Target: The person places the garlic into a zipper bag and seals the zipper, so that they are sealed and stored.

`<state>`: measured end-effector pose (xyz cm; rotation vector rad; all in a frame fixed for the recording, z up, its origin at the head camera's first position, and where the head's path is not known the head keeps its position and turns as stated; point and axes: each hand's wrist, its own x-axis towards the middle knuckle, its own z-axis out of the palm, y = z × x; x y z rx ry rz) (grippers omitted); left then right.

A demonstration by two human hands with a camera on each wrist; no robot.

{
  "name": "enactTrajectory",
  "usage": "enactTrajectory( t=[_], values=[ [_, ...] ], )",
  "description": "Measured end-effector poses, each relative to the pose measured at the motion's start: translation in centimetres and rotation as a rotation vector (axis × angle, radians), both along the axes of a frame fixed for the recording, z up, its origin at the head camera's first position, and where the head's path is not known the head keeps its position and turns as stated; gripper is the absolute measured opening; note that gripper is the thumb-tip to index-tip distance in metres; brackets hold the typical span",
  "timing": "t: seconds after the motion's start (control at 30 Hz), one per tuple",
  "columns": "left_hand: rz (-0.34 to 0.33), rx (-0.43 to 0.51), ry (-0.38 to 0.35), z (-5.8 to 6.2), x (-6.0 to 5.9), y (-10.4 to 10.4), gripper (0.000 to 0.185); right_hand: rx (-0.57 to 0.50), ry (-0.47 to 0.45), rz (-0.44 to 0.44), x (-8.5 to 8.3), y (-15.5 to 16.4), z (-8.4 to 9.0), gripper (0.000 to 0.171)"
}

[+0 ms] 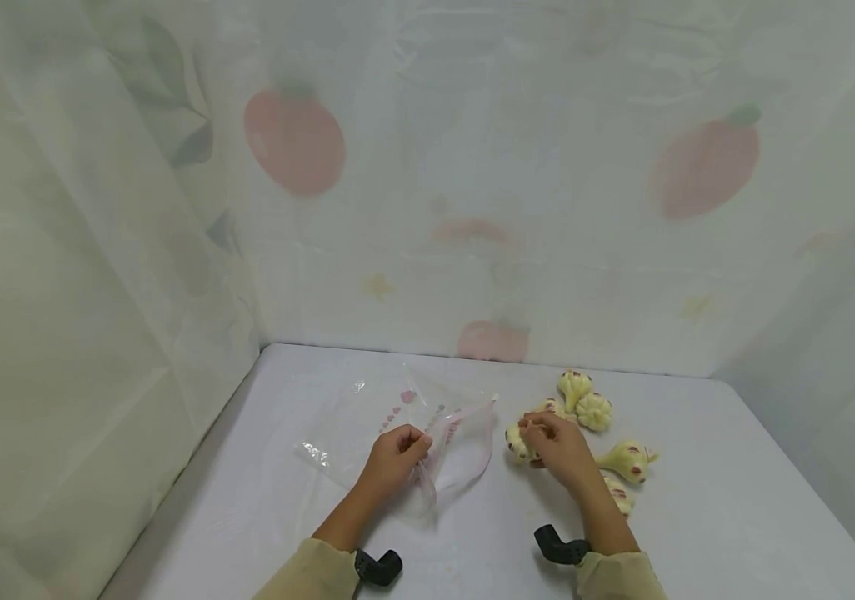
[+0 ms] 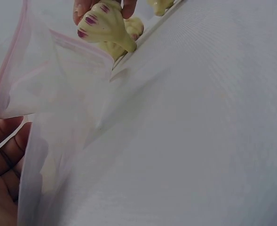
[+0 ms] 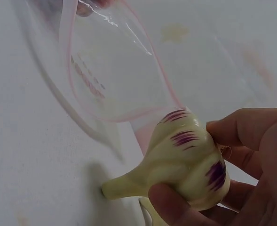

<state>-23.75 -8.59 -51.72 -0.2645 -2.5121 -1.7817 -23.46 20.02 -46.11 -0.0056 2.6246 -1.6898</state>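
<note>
My left hand (image 1: 396, 457) pinches the pink-lined rim of a clear plastic zip bag (image 1: 356, 417), which lies on the table with its mouth gaping toward the right. Pink and red printed marks show on the bag. In my right hand (image 1: 566, 454) is a garlic bulb (image 3: 185, 165), pale yellow with purple streaks, gripped between thumb and fingers. Its stem points down and to the left in the right wrist view, close by the bag's mouth. The left wrist view shows the same bulb (image 2: 103, 23) just beyond the bag's pink edge.
Several more garlic bulbs lie right of the bag: two at the back (image 1: 574, 388), another bulb (image 1: 628, 460) beside my right wrist, and one (image 1: 618, 495) partly behind my forearm. The white table (image 1: 720, 492) is enclosed by fruit-printed curtains (image 1: 412, 167).
</note>
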Motion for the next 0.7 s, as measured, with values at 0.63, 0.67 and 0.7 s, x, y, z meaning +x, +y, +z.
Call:
enactTrajectory(
  t=[0.63,0.67,0.7],
  values=[
    [-0.004,-0.023,0.007,0.10,0.01,0.02,0.021,0.212,-0.023,0.023,-0.47,0.53,-0.60,0.053],
    [-0.005,-0.022,0.006,0.10,0.00,0.02,0.021,0.220,-0.022,0.030,-0.47,0.59,-0.58,0.054],
    [-0.006,-0.020,0.008,0.11,0.01,0.01,0.021,0.230,-0.023,0.037,-0.46,0.63,-0.52,0.055]
  ],
)
